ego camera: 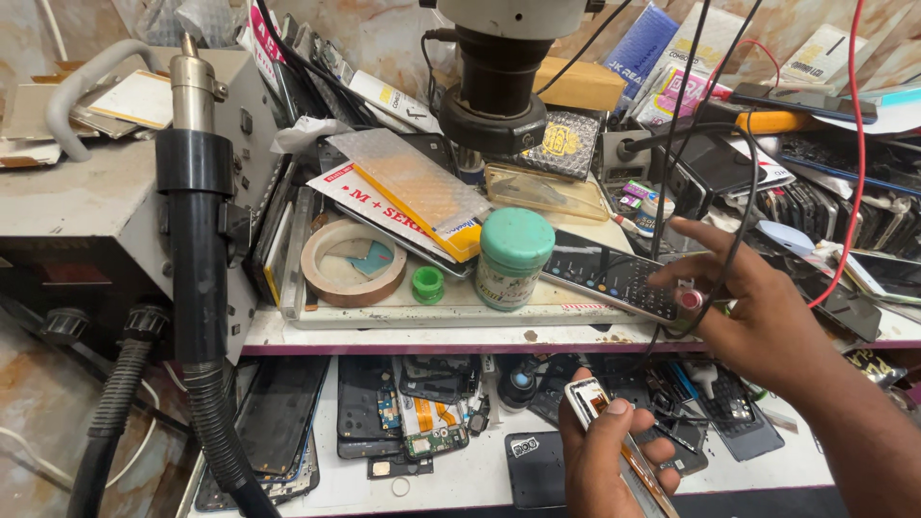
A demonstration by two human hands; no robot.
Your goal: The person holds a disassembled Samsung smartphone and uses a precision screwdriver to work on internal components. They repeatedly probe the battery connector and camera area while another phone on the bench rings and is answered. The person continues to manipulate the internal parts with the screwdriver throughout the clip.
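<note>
Opened phone (614,436) gripped in left hand (600,460); right hand (758,317) above, touching remote (614,276).

jar (511,259): you see a green lid over a white body
tape roll (352,263): tan
small cap (428,284): bright green
remote (614,275): black, pale keys
cable (857,144): red

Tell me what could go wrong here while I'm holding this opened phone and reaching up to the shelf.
The right hand reaches through hanging black and red cables; it might snag one and drag gear off the shelf.
The green-lidded jar stands close to the shelf edge; a bump could tip it onto the phone parts below.
The left hand grips the opened phone alone, tilted, so it could slip.
</note>
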